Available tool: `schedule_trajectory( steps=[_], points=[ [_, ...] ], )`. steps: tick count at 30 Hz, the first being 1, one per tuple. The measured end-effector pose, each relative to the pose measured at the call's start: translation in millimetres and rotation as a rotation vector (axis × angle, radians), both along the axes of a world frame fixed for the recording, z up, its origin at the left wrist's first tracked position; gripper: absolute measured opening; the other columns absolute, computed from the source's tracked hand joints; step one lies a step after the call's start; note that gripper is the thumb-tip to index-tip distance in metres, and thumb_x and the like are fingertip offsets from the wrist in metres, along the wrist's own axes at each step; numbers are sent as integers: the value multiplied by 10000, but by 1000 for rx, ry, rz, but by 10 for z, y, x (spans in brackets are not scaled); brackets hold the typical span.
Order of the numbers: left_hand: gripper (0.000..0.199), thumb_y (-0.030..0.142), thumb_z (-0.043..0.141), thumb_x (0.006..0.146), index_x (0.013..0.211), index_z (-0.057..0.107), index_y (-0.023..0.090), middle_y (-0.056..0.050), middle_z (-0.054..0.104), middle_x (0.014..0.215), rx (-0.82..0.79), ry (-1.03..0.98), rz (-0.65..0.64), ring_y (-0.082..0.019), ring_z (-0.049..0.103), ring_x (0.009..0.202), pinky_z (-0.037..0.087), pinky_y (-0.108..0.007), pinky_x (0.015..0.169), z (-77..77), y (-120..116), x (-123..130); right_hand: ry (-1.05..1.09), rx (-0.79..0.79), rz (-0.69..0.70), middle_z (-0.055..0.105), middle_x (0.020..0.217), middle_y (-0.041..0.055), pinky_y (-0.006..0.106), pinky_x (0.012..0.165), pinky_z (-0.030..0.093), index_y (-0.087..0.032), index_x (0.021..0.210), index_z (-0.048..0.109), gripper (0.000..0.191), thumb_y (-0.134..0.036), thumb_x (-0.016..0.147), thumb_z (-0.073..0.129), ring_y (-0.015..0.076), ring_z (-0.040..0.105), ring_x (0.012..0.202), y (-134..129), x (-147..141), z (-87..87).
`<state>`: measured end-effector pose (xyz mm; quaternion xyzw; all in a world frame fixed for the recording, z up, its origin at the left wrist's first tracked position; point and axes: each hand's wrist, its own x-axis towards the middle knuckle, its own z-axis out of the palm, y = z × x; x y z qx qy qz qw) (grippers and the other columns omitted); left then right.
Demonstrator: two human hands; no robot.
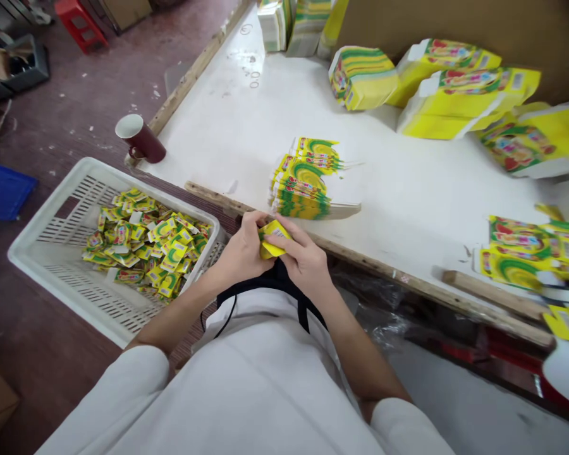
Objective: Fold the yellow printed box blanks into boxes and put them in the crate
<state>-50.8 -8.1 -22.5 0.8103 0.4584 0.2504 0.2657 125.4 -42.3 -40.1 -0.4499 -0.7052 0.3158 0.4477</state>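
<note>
Left hand (246, 249) and right hand (306, 256): fingers closed on small yellow printed cardboard box (274, 240), beside white wooden-edged table (408, 183).

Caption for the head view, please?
Both hands hold a small yellow carton at the table edge, beside a white basket of similar pieces.

Yellow is shown on the folded carton (274, 239), with dark print. The fanned stack of cartons (303, 183) is patterned in yellow and green swirls with red accents. The tabletop (408, 189) is coloured white. At left, the mug (148, 144) is coloured maroon outside, pale inside; the slatted basket (42, 253) is coloured white, the far stool (80, 26) red.
</note>
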Motion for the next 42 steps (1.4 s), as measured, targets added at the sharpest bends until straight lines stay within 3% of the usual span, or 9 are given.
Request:
schedule_trajectory(
  steps=[7,13,22,27,29,32,36,39,42],
  points=[
    [462,288,718,724,1144,545,207,-88,702,1109,3,288,21,-289,693,1028,531,-387,867,248,-15,-45,-97,-13,204,392,1620,65,471,1163,442,-307,1274,696,371,-200,928,615,261,447,1455,22,220,83],
    [498,249,693,727,1197,537,199,-94,708,1127,43,353,40,-289,695,1031,525,-391,884,292,-86,32,-24,-65,80,468,1572,86,504,1150,442,-267,1044,781,245,-164,843,686,315,501,1412,58,55,149],
    [544,297,706,735,1242,534,204,-102,690,1156,-37,418,219,-306,672,1056,515,-401,911,265,-77,-328,-43,26,250,239,1657,159,549,1229,307,-278,1597,95,945,-406,875,690,306,243,1548,181,-218,51],
    [757,502,744,732,1343,485,139,-236,595,1332,-85,733,579,-460,538,1259,406,-595,1039,284,16,-1130,-321,58,-406,422,1554,172,585,1164,347,-250,1556,262,749,-403,914,616,344,383,1447,608,277,47],
    [879,545,754,714,1403,436,101,-288,509,1431,-85,721,662,-494,463,1336,342,-641,1085,283,43,-1354,-450,-47,-507,648,1283,166,589,1083,401,-193,1476,403,614,-292,901,591,351,561,1233,760,462,-23],
    [783,524,728,761,1389,472,132,-220,610,1351,-210,410,552,-390,561,1279,395,-554,1095,222,44,-1302,-523,-72,-507,695,1094,134,551,1008,429,-172,1328,537,494,-218,841,604,338,603,1071,826,563,-75],
    [759,494,810,701,1341,511,215,-118,684,1258,-425,-195,251,-274,629,1199,452,-459,1072,24,25,-622,-475,0,-516,665,1034,111,557,983,416,-182,1272,542,504,-201,784,666,340,587,1030,583,435,80],
    [816,472,919,544,1236,560,233,-103,666,1268,-604,-792,101,-289,616,1222,508,-417,995,-60,32,-13,-270,-20,-316,641,939,58,508,951,448,-192,1253,515,530,-200,765,721,288,610,945,291,246,198],
    [531,515,843,668,1057,616,233,-32,702,1011,-621,-1295,143,-227,680,1053,532,-369,942,37,59,417,66,-128,-99,595,881,3,408,843,507,-238,1243,471,528,-270,794,748,216,608,835,50,12,196]
  ],
)
